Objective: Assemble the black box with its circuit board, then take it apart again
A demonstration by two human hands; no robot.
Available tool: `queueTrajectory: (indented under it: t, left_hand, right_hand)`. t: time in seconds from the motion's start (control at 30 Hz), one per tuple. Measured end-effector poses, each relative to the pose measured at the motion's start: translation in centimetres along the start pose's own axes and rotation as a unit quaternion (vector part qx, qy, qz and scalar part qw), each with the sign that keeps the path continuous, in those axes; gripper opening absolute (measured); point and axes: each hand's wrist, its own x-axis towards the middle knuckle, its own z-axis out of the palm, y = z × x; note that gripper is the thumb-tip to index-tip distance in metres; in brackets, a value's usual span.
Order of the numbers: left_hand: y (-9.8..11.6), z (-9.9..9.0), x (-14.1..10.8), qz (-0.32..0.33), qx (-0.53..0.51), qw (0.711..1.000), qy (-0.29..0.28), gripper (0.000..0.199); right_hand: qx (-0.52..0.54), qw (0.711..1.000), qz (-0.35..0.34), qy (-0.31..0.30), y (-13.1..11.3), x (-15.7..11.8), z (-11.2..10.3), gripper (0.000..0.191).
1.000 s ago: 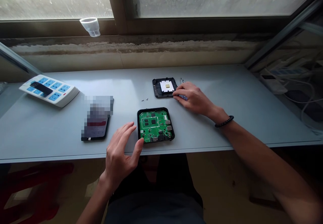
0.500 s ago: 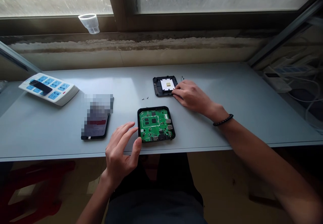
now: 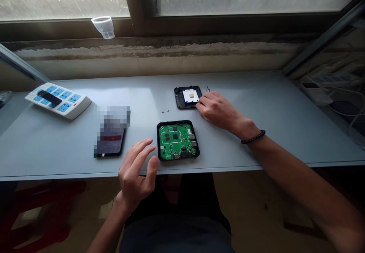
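Note:
An opened black box with a green circuit board lies near the desk's front edge. My left hand is just to its left, fingers apart and holding nothing. Farther back lies the box's black lid, inner side up, with a white plate and a small tan pad on it. My right hand is at the lid's right edge with its fingers curled together; what is between the fingertips is hidden. A thin metal piece shows just behind that hand. Two tiny screws lie between the box and the lid.
A phone lies at left on the grey desk. Behind it is a white power strip with a dark stick-like object on top. A clear plastic cup is at the window frame. Cables and chargers are at far right.
The view has shifted slightly. My right hand's fingers have curled in a little more at the lid's edge, and my left thumb has drawn slightly back from the box.

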Motion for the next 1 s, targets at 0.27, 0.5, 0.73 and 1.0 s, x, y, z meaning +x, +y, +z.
queueTrajectory:
  t: [0.27,0.5,0.73,1.0]
  left_hand:
    - [-0.2,0.1,-0.1,0.019,-0.006,1.0,0.015,0.02]
    - [-0.2,0.2,-0.1,0.031,0.003,0.999,0.016,0.023]
    - [-0.2,0.1,0.0,0.034,-0.004,0.999,0.019,0.022]
    - [-0.1,0.2,0.1,0.033,-0.002,0.999,0.022,0.021]
  right_hand:
    - [-0.036,0.999,-0.006,-0.016,-0.1,0.1,-0.8,0.044]
    - [-0.042,0.998,-0.021,-0.045,0.3,0.9,-1.3,0.04]
    - [-0.014,1.0,-0.007,-0.02,0.6,1.0,-0.9,0.037]
    - [0.028,0.995,0.067,0.063,0.4,1.1,-0.4,0.039]
